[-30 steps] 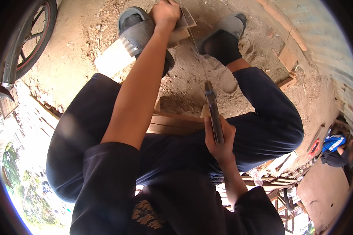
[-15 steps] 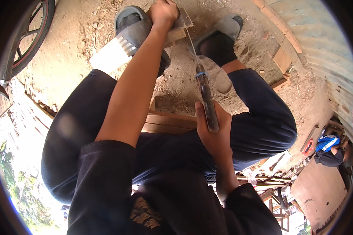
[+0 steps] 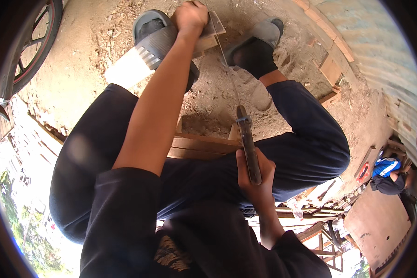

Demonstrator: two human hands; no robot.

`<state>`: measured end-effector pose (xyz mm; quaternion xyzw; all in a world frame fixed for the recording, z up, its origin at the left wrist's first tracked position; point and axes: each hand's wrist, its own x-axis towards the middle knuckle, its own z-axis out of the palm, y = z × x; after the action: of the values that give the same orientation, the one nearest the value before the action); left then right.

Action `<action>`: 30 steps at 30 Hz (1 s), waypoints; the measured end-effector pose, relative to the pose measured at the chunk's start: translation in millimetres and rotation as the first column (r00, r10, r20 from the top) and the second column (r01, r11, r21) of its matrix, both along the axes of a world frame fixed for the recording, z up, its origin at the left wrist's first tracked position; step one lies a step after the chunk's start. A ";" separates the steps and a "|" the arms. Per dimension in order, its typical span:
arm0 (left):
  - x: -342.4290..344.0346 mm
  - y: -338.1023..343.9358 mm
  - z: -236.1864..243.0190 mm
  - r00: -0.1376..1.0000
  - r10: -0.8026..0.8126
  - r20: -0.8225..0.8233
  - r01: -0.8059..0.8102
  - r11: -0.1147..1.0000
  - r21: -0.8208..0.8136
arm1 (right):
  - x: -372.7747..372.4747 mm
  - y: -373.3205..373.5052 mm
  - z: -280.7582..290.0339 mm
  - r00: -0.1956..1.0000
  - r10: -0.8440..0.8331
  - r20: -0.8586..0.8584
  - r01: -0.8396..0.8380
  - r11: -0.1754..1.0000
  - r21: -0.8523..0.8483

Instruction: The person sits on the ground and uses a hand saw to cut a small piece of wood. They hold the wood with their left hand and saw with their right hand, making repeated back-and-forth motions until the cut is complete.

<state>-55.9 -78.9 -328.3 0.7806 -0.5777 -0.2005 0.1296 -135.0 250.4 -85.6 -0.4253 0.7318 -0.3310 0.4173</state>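
My right hand (image 3: pixel 258 171) is wrapped round the dark handle of a handsaw (image 3: pixel 249 150). Its thin blade runs away from me to the end of a wooden board (image 3: pixel 216 27) and meets that board's edge. At the far end of my stretched arm, my left hand (image 3: pixel 190 18) is closed on the board just left of the blade; some fingers are hidden. Beside that hand, my left foot in a grey slide sandal (image 3: pixel 158 41) rests on a pale plank (image 3: pixel 127 67). My right foot, in a matching sandal (image 3: pixel 269 33), stands right of the blade.
Wooden planks (image 3: pixel 201 147) lie beneath my legs. A spoked wheel (image 3: pixel 41 44) stands at the far left. Corrugated metal sheeting (image 3: pixel 384 55) and a row of bricks (image 3: pixel 326 25) edge the right side. Another person (image 3: pixel 387 173) in blue sits far right, near a flat board (image 3: pixel 377 222).
My right hand has drawn the saw back toward my body, so its handle sits lower and slightly right. The left hand still presses at the board, having barely moved.
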 end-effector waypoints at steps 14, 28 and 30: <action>32.3 -3.8 23.6 0.917 -0.340 0.210 0.337 0.940 0.048 | -25.6 -20.5 -21.6 0.998 0.057 0.012 -0.056 0.997 -0.056; 31.3 -18.2 -22.7 0.987 -0.152 0.044 0.154 0.987 -0.036 | -7.1 -64.4 -70.4 0.993 0.097 -0.060 -0.101 0.993 -0.057; 38.2 -20.5 -26.0 0.977 -0.178 0.119 0.181 0.983 -0.010 | -5.9 -66.2 -69.5 0.995 0.094 -0.017 -0.095 0.995 -0.030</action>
<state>-17.7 -99.4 -354.3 0.7343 -0.6545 -0.1589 0.0850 -140.9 184.2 -155.1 -0.4684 0.7089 -0.3187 0.4201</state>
